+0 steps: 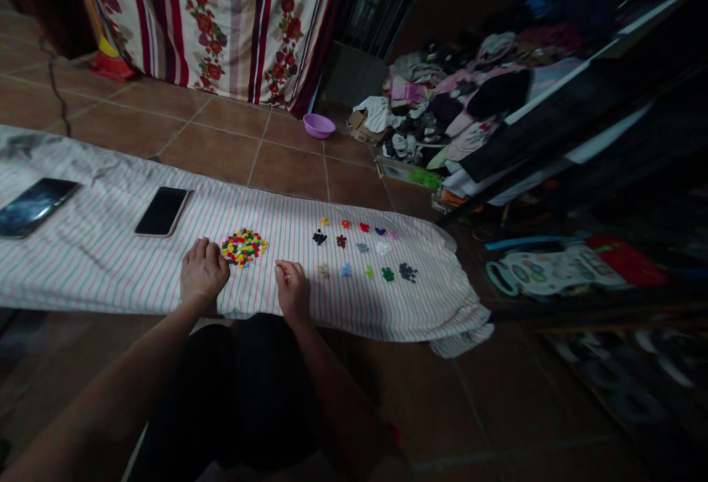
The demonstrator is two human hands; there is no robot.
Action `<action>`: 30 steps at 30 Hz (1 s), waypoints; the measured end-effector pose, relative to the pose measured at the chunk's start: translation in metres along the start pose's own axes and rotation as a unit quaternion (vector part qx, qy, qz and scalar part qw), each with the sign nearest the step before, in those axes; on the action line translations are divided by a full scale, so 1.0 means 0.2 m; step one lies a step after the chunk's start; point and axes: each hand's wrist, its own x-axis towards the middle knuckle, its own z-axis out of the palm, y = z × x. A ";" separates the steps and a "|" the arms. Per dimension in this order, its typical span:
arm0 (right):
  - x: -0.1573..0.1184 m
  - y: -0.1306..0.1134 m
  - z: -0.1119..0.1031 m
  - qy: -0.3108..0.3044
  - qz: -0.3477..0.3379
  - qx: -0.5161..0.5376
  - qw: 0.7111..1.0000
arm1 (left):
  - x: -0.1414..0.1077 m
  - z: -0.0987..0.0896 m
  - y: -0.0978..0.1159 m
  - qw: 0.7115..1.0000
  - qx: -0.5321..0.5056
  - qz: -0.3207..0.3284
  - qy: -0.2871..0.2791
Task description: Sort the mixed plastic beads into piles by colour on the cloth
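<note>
On the striped cloth lies a mixed heap of tiny coloured pieces (244,248), red, yellow, green, white and orange. My left hand (203,270) rests against the heap's left side, its fingers curled under; whatever they may hold is hidden. To the right of the heap, my right hand (293,289) is closed in a pinch, thumb against forefinger, and anything between the tips is too small to name. Farther right, small groups sorted by colour form rows, among them black pieces (319,237), brown pieces (341,242), green pieces (388,274) and dark grey pieces (408,272).
A phone (162,211) and a tablet-like device (37,206) lie on the striped cloth (110,261) at left. Beyond its far edge, a purple basin (319,126) stands on the tiled floor. Piled clothes (442,102) and a floral curtain (232,18) fill the back.
</note>
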 end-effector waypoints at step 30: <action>0.08 0.89 -1.08 0.296 0.174 -0.223 0.912 | 0.00 -0.03 0.02 1.000 -0.005 -0.007 -0.007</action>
